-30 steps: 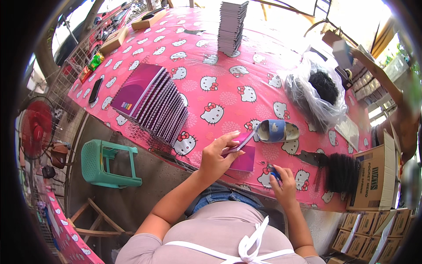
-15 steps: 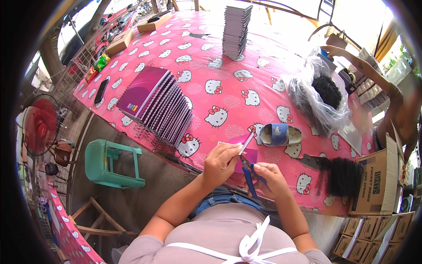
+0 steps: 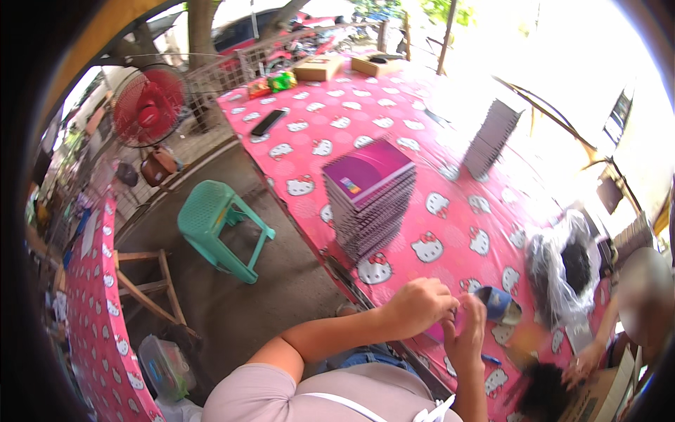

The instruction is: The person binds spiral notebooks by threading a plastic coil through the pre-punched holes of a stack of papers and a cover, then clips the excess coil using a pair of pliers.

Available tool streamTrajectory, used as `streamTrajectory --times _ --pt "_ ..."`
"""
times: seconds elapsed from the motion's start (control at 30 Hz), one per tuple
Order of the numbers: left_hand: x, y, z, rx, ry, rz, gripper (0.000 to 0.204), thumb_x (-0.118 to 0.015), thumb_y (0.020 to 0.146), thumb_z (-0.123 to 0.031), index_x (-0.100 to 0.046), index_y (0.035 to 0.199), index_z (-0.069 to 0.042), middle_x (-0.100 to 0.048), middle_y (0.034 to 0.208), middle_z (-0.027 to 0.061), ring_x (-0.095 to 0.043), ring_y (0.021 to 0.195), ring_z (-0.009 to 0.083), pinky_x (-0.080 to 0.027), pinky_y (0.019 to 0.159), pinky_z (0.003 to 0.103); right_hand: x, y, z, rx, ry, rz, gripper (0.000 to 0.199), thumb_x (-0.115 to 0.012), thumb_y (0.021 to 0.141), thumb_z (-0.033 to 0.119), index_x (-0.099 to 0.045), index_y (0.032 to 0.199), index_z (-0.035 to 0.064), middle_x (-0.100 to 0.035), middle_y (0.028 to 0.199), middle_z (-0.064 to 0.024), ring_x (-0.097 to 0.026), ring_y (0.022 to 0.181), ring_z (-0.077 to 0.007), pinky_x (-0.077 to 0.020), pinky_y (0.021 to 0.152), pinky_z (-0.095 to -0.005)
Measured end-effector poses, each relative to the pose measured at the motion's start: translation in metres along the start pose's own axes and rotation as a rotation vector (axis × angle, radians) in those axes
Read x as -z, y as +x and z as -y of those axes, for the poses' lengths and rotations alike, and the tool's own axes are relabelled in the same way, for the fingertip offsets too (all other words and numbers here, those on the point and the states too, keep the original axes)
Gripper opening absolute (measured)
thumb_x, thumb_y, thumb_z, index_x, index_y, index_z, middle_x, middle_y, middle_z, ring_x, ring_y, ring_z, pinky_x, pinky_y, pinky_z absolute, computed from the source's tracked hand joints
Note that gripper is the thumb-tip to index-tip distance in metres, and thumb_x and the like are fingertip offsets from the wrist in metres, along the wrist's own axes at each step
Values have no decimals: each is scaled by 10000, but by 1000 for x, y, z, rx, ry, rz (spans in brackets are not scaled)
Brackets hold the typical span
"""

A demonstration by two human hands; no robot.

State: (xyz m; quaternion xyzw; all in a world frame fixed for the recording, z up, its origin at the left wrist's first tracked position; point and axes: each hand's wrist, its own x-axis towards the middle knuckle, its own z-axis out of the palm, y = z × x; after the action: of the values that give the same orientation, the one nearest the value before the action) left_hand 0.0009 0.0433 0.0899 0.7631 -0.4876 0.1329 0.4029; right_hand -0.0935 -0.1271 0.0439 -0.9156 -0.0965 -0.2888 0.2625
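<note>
Low over the table's near edge, my left hand point(image 3: 424, 307) is closed with its fingertips at a purple notebook point(image 3: 437, 332), which is mostly hidden behind it. My right hand point(image 3: 467, 336) meets it there, thumb and fingers pinched together; what lies between them cannot be made out. A short blue piece point(image 3: 491, 359), like a plier handle, shows beside my right wrist. Left of my hands rises a stack of spiral notebooks point(image 3: 369, 172) with purple covers. A blue slipper-shaped item point(image 3: 494, 304) lies just past my right hand.
Another person's hand point(image 3: 585, 363) reaches to a bundle of black coils point(image 3: 541, 395) at right, by a cardboard box point(image 3: 610, 394). A clear plastic bag point(image 3: 559, 281) holds more black coils. A second notebook stack point(image 3: 492, 141) stands farther back. A green stool point(image 3: 218, 225) is at left.
My view has swung left, so things sit farther right. My hands have come together, and the pliers no longer show in my right hand. The other person's hand has come down to the black coils.
</note>
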Motion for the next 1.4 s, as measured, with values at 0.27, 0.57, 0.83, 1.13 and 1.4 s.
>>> streamTrajectory --times 0.27,0.57,0.83,1.13,1.4 --pt "119 -3 75 281 -91 -1114 455 -476 972 -403 -565 1184 -10 -625 1151 121 -609 991 200 -467 895 350 -22 191 46 -222 1493 -153 372 -630 837 -21 -478 1176 -7 -599 1021 -116 -608 829 -172 -495 707 -292" --pt "101 19 142 629 -310 -1023 643 -393 978 -524 -669 1004 56 -669 787 92 -579 708 130 -458 691 269 -129 241 32 -61 515 -177 380 -527 879 226 -506 1169 -18 -532 1096 -186 -462 1094 -322 -332 990 -431" --pt "122 14 106 550 -379 -1093 433 -450 991 -358 -616 1118 21 -671 1032 136 -617 950 163 -476 842 293 -60 170 24 -36 75 -107 618 -625 846 341 -424 1315 -8 -466 1299 -248 -395 1257 -394 -295 1058 -458" --pt "50 -25 8 223 -789 -291 330 -512 952 -182 -537 1207 27 -587 1192 169 -556 1124 282 -433 965 391 -35 -60 -66 -737 48 27 355 -723 795 193 -575 1028 -31 -579 889 -178 -570 825 -322 -455 744 -395" --pt "-79 -42 59 733 -637 -20 602 -648 868 -139 -359 1395 -120 -380 1384 142 -462 1224 305 -400 1016 375 -24 -68 -87 -897 135 -37 222 -716 759 106 -593 901 -13 -613 824 -135 -599 718 -290 -479 667 -381"
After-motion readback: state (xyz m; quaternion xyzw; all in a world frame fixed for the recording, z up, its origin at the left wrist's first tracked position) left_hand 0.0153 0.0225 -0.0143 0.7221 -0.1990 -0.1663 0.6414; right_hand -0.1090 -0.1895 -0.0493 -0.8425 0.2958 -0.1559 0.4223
